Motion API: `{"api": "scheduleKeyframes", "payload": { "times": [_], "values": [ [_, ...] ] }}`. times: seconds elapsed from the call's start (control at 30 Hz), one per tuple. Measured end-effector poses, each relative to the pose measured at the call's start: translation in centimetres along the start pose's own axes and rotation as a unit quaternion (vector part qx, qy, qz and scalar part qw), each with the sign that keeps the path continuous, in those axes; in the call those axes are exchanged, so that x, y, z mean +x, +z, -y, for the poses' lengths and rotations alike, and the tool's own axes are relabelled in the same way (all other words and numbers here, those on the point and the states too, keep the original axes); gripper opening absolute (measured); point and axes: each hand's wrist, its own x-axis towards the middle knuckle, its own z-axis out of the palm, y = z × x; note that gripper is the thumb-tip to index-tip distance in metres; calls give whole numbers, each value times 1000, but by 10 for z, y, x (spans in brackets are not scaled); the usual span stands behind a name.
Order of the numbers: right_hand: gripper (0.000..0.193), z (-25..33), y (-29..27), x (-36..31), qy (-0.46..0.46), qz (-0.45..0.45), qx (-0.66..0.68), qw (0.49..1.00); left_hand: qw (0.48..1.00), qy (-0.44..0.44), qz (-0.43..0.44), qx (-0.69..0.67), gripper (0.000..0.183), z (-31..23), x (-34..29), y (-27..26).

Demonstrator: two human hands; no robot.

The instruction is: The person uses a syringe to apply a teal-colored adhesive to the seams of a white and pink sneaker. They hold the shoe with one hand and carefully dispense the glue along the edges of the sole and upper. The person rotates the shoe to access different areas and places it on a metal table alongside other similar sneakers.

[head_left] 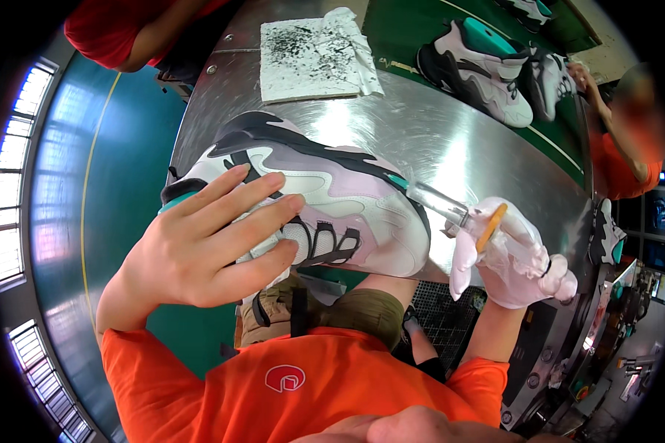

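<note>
A white, lilac and black sneaker (pixel 325 196) lies on its side on the metal tabletop, its sole edge turned away from me and its toe to the right. My left hand (pixel 207 240) is bare and holds it around the laces and ankle; the fingers are spread across the upper and the thumb is hidden. My right hand (pixel 506 255), in a white glove with a yellow band (pixel 491 227), grips a slim brush-like tool (pixel 440 202) with a metal collar and a pale, translucent end. That end meets the sole edge by a teal patch (pixel 397 181) near the toe.
Beyond the shoe lies a white pad (pixel 310 55) speckled with black. Several sneakers (pixel 480 72) rest on the green conveyor belt (pixel 399 37) at the far right. One person in red (pixel 118 33) stands far left; another in orange (pixel 628 151) reaches toward a shoe at right.
</note>
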Motion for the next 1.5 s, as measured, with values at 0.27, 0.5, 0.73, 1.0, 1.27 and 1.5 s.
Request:
{"api": "scheduleKeyframes", "payload": {
  "times": [0.27, 0.5, 0.73, 1.0, 1.27, 1.5],
  "values": [
    [132, -3, 1, 22, 26, 49, 26, 998, 1000, 1, -20, -6, 23, 3, -2, 3],
    [128, -11, 1, 28, -7, 66, 67, 996, 1000, 2, -6, -9, 21, 3, -3, 1],
    [124, 7, 1, 25, 104, -19, -76, 991, 1000, -7, 7, -3, 20, 1, 1, 0],
    [127, 11, -5, 19, 76, 22, -37, 996, 1000, -7, 1, 3, 21, 0, 2, 4],
    [96, 20, -17, 11, 43, 57, -47, 996, 1000, -18, -11, 14, 17, -6, 4, 1],
    [74, -6, 40, 76, -14, -151, -452, 879, 1000, -12, 14, 0, 18, -5, 1, -2]
  ]
}}
